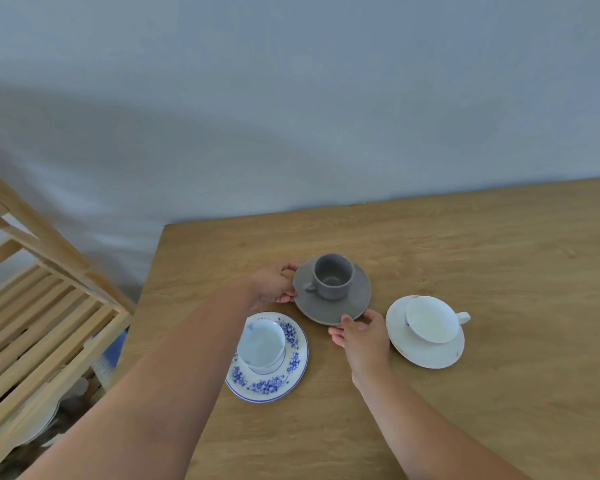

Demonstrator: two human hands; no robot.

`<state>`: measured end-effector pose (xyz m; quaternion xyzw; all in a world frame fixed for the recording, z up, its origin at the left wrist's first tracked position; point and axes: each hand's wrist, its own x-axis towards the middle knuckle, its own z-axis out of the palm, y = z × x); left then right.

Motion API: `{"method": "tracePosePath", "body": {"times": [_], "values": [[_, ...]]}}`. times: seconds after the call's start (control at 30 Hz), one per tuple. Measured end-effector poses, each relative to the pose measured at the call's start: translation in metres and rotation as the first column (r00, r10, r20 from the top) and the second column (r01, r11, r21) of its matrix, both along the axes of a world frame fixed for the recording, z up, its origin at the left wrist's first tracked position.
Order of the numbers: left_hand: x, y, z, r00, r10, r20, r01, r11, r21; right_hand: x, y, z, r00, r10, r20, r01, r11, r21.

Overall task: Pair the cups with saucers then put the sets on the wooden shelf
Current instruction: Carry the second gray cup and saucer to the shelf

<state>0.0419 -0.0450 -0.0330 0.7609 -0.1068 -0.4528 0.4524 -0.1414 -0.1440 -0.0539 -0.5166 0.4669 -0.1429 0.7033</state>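
All three cups sit on saucers; left hand (274, 284) and right hand (362, 336) grip the grey saucer (333, 308), shelf (45, 317) not yet loaded.

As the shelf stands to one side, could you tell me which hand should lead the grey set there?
Left, probably: the left hand grips the grey saucer on the side nearer the wooden slatted shelf.

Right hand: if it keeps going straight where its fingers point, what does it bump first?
The right hand already touches the grey saucer at its near rim; next would probably be the grey cup.
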Motion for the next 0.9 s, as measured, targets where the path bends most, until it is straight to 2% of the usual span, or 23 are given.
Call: {"method": "tracePosePath", "body": {"times": [0.13, 0.27, 0.4, 0.67, 0.8, 0.9], "values": [[0.004, 0.023, 0.009, 0.998, 0.067, 0.008, -0.066, 0.994, -0.091, 0.014, -0.001, 0.012, 0.996, 0.084, 0.007, -0.083, 0.994, -0.071], [0.006, 0.061, 0.016, 0.988, 0.157, 0.004, -0.154, 0.974, -0.169, 0.03, 0.006, 0.037, 0.971, 0.235, 0.036, -0.225, 0.958, -0.179], [-0.002, 0.107, 0.031, 0.955, 0.294, 0.025, -0.279, 0.929, -0.244, 0.051, 0.031, 0.058, 0.93, 0.365, 0.052, -0.348, 0.915, -0.204], [-0.027, 0.234, 0.042, 0.844, 0.533, 0.059, -0.505, 0.827, -0.247, 0.091, 0.125, 0.062, 0.775, 0.632, -0.006, -0.623, 0.761, -0.182], [-0.037, 0.301, 0.035, 0.792, 0.607, 0.067, -0.586, 0.786, -0.199, 0.111, 0.183, 0.049, 0.69, 0.722, -0.045, -0.719, 0.678, -0.154], [-0.044, 0.342, 0.03, 0.723, 0.688, 0.066, -0.666, 0.719, -0.198, 0.129, 0.227, 0.042, 0.625, 0.778, -0.064, -0.779, 0.616, -0.121]]}}
